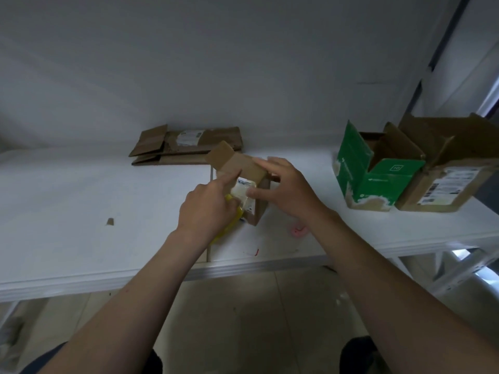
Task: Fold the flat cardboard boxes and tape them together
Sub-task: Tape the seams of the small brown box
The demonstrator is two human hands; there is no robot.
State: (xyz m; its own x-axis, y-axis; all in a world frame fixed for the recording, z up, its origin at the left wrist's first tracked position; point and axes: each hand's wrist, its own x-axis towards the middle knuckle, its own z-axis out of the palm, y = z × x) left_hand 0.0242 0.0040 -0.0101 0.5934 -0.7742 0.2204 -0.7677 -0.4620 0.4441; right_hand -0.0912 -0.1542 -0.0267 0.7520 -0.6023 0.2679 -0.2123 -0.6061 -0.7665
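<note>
A small brown cardboard box [243, 168] with a white label stands at the middle of the white table [81, 201], one flap raised at its far end. My left hand [208, 209] grips a yellow tape roll [229, 225] against the box's near left side, index finger stretched along the box. My right hand [286, 187] presses on the box from the right, thumb on the label and fingers over the top edge. Flat cardboard boxes [186, 144] lie stacked at the back by the wall.
An open green box [378, 174] and an open brown box [448, 168] with a shipping label stand at the right. A small cardboard scrap [110, 222] lies on the left. The table's front edge runs just below my wrists.
</note>
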